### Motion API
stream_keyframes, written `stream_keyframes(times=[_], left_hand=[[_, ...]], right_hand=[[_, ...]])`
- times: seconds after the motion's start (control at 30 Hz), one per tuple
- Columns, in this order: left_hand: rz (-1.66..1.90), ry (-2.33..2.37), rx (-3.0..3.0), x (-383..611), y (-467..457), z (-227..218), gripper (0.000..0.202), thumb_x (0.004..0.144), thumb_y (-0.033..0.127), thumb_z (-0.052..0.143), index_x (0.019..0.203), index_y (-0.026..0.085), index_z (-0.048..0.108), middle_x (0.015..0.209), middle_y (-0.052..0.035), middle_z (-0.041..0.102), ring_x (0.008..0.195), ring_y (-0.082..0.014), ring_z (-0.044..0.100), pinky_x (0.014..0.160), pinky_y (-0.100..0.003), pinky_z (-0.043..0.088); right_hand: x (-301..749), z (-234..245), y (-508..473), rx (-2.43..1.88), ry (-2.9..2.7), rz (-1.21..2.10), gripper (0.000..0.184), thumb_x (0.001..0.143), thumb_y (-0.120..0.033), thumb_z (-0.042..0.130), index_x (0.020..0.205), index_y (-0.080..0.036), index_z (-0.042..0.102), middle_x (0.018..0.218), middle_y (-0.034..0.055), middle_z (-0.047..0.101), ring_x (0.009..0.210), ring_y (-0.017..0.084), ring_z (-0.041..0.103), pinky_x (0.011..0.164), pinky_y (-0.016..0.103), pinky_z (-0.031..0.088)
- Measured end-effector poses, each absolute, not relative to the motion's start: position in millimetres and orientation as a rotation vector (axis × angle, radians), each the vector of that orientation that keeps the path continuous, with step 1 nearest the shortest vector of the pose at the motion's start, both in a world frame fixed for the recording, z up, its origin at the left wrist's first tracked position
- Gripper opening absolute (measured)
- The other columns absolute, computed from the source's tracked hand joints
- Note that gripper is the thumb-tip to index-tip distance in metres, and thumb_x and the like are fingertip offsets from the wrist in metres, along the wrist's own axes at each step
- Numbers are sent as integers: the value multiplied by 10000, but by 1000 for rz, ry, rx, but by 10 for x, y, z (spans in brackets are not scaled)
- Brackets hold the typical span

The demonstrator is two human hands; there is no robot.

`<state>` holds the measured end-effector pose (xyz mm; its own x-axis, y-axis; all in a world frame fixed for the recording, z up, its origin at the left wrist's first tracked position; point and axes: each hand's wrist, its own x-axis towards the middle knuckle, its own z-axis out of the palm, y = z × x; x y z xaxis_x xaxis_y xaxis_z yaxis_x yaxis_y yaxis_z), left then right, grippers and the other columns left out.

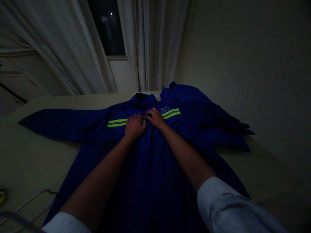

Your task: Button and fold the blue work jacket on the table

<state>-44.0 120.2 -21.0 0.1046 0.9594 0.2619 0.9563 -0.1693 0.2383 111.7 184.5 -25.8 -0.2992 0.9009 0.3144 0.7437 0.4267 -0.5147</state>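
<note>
Shows, in dim light, a dark blue jacket (150, 165) spread on a pale surface (19, 155), collar (145, 97) at the far end, w/ L hand (135, 126) and R hand (155, 117) at mid-chest. Has L hand palm down, fingers half bent over the reflective stripe (118, 123); R hand curled, fingertips close together at centre front, just beside L thumb. Can't tell re: grip on cloth or fastener, either hand.

Could skew the stripe halves thru uneven pulling, L vs R; could misalign centre front b/c of poor light; could drag the bunched R sleeve (201, 106) askew thru tugging on slack cloth. Might also snag the thin cable (34, 197), lower L, at the jacket's side.

Can't ID the surface as bed or worktop. Includes, beyond it, long pale curtains (157, 42) parted at a dark window (109, 32); plain wall (238, 48) at R; cut-off yellow item (2, 196), lower L, unclear
</note>
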Motion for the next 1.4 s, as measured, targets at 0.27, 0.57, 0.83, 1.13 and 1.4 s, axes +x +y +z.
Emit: stream_keyframes(times=[0.27, 0.57, 0.83, 1.13, 1.4], left_hand=[[579, 2009, 2319, -446, 1206, -217, 478, 953, 358, 506, 1386, 227, 663, 1555, -73, 588, 1452, -306, 513, 1227, -496, 366], [602, 2002, 2325, -447, 1209, -226, 481, 965, 371, 494, 1392, 221, 655, 1547, -74, 596, 1442, -317, 520, 1213, -509, 380], [571, 1999, 2333, -442, 1192, -196, 471, 960, 355, 492, 1375, 215, 664, 1557, -76, 586, 1448, -323, 510, 1214, -521, 379], [575, 1997, 2314, -437, 1182, -180, 479, 957, 364, 491, 1385, 226, 655, 1559, -65, 585, 1461, -309, 496, 1222, -498, 369], [570, 2003, 2321, -438, 1181, -180, 467, 960, 364, 487, 1379, 244, 656, 1554, -63, 590, 1452, -306, 505, 1215, -496, 372]], right_hand=[[1094, -247, 1813, -1489, -2103, 306, 219, 972, -326, 716, 1160, -215, 734, 1161, 63, 643, 1058, 195, 647, 939, 295, 503], [1008, -144, 1673, -1634, -2179, 91, 229, 1029, -357, 628, 1170, -199, 715, 1199, 119, 653, 1087, 248, 638, 962, 339, 494], [1045, -125, 1683, -1620, -2220, 88, 269, 1034, -423, 624, 1206, -231, 697, 1220, 98, 663, 1112, 247, 641, 905, 327, 509], [1002, -85, 1633, -1617, -2238, -49, 192, 1043, -328, 598, 1159, -216, 702, 1211, 130, 659, 1139, 277, 614, 882, 356, 518], [1061, -115, 1718, -1616, -2212, 89, 235, 1017, -407, 651, 1123, -213, 733, 1174, 111, 670, 1129, 269, 614, 959, 365, 503]])
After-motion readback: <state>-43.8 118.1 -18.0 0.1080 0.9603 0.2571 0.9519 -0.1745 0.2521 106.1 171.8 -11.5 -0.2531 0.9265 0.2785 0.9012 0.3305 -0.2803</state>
